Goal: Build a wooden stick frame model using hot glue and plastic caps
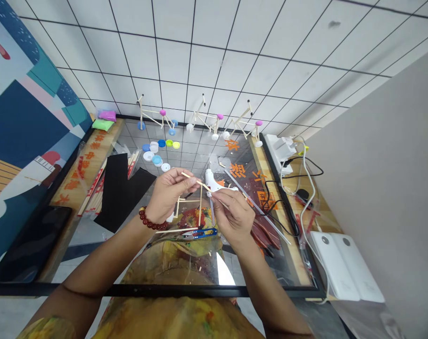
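Note:
Both hands meet above the middle of the glass tabletop. My left hand, with a red bead bracelet at its wrist, pinches a thin pale wooden stick. My right hand is closed on the lower right end of the stick; whether this is one piece or two pieces meeting is unclear. Just behind the fingers lies a white hot glue gun, partly covered by my right hand. Below the hands are more wooden sticks, some set at angles to each other, and blue-handled thread snips.
Three small stick bicycles stand along the back edge. Coloured bottle caps, black sheets and packaged chopsticks lie left. Dark red-handled pliers, cables and a white power bank are right. A phone lies far left.

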Demonstrator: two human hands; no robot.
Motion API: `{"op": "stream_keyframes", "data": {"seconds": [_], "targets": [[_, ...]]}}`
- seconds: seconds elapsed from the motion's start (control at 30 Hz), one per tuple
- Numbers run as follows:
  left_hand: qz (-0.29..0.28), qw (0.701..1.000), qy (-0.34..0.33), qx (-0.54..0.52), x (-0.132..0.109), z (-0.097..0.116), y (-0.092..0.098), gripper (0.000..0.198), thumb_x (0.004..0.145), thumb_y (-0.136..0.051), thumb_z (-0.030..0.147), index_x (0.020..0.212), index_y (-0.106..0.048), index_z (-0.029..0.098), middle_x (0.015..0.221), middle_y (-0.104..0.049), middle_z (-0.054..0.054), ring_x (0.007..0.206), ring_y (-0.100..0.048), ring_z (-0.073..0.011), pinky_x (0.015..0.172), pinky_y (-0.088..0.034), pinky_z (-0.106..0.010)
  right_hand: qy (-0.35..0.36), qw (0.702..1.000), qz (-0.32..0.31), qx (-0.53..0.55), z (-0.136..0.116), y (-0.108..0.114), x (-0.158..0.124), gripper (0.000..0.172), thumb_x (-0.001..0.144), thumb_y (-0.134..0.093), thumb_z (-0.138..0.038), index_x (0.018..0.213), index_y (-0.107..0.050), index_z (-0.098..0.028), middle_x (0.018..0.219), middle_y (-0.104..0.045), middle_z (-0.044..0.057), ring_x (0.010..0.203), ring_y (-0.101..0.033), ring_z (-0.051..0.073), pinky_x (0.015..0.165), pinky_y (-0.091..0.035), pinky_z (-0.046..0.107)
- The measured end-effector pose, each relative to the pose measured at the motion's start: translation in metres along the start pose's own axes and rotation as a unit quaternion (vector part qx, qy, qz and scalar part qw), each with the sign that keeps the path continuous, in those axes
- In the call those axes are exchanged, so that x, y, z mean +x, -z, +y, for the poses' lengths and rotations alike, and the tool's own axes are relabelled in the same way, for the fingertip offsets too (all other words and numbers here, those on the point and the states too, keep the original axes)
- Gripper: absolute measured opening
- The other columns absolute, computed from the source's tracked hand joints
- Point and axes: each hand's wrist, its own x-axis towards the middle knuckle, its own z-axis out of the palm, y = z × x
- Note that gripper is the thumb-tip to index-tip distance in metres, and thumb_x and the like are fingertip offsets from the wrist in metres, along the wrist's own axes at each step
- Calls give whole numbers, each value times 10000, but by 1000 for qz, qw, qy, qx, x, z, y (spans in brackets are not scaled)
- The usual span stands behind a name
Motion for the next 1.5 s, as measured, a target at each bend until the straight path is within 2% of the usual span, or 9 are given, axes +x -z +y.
{"op": "stream_keyframes", "data": {"seconds": [0.47,0.57,0.8,1.0,1.17,1.27,1.37,1.5], "targets": [[1,1000,21,-6,-1,1,0,208,673,-802,229,763,-641,133,761,-734,-62,728,-693,-145,730,-549,-266,-7,1000,-25,11,-1,1,-1,292,832,-560,-41,1001,-666,-254,899,-690,35,815,-629,172,730,-520,339],[-2,1000,18,-4,-1,1,0,197,687,-795,237,761,-646,132,765,-735,-63,728,-692,-143,747,-549,-277,-18,998,-57,16,-1,-1,-4,237,844,-570,-78,984,-660,-246,878,-699,29,794,-623,172,731,-498,345],[-7,999,41,-25,-1,3,1,218,690,-795,250,741,-620,128,749,-731,-61,692,-685,-138,719,-545,-275,-18,984,-179,-23,5,-7,-21,136,879,-557,-150,938,-659,-218,878,-710,32,791,-584,174,737,-395,345],[2,996,78,-51,-1,4,6,226,688,-794,240,729,-600,132,753,-723,-65,718,-693,-152,735,-551,-293,-43,976,-200,-72,7,0,-49,153,890,-538,-152,945,-667,-214,869,-701,32,788,-562,178,729,-360,337],[33,996,54,-67,-10,9,26,212,628,-816,169,718,-630,122,776,-728,-63,726,-691,-141,721,-549,-264,-65,971,-200,-112,13,-3,-65,152,903,-530,-170,925,-675,-210,869,-700,35,819,-565,184,743,-345,337],[65,997,25,-46,-19,5,45,255,576,-843,159,747,-660,112,745,-729,-59,687,-684,-132,684,-542,-242,-42,966,-219,-128,15,-9,-68,147,885,-538,-150,900,-674,-202,885,-706,40,831,-565,189,742,-329,341],[91,996,9,-17,-28,-3,62,313,543,-864,168,789,-683,104,759,-739,-75,700,-694,-146,711,-547,-261,-26,961,-232,-146,16,-12,-68,161,885,-531,-146,916,-679,-203,907,-712,46,846,-566,195,745,-317,344],[82,997,-4,3,-37,-10,74,350,559,-866,211,840,-696,89,798,-745,-97,724,-700,-157,738,-550,-278,-30,958,-228,-171,16,-13,-69,147,897,-534,-183,895,-680,-193,866,-702,46,856,-563,199,763,-312,344]]}}
